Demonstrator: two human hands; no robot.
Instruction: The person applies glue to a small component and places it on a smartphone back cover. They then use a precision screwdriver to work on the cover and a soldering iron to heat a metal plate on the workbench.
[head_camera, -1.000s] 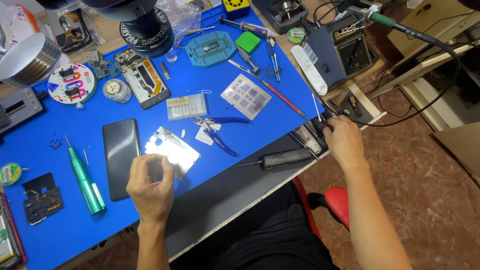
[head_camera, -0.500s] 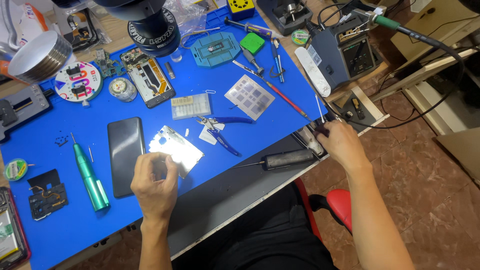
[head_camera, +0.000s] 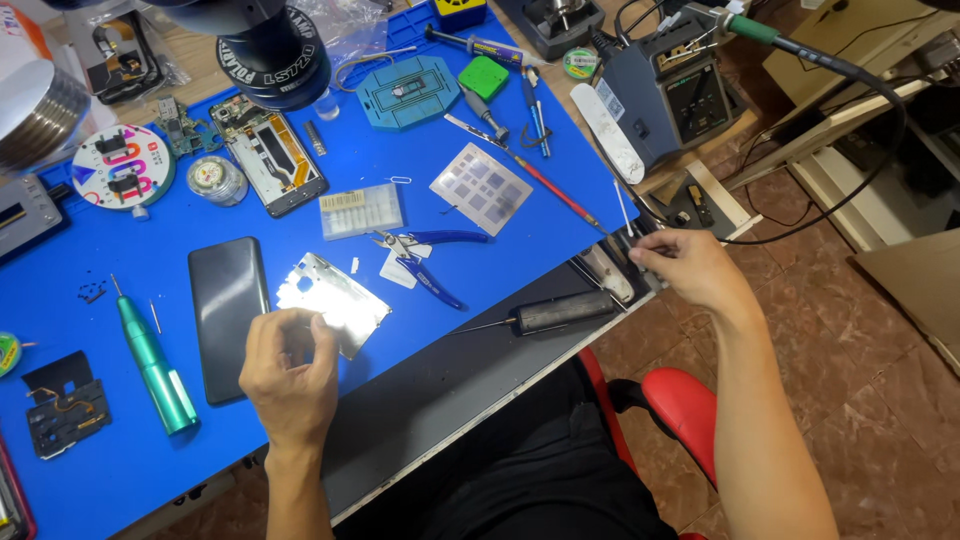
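Note:
My left hand rests on the blue mat, with its fingers curled over the near corner of a shiny metal plate. A dark phone lies face down just left of that hand. At the table's right edge, my right hand pinches a thin white stick that points upward, above a cluster of tools at the corner. Blue-handled pliers lie between the two hands.
A green electric screwdriver lies at the left. A black-handled tool sits on the grey table edge. A stencil sheet, an opened phone, a microscope head and a soldering station stand farther back. A red stool is below.
My right hand has drawn slightly up and away from the tools at the table corner, pinching the thin stick. My left hand stays on the metal plate.

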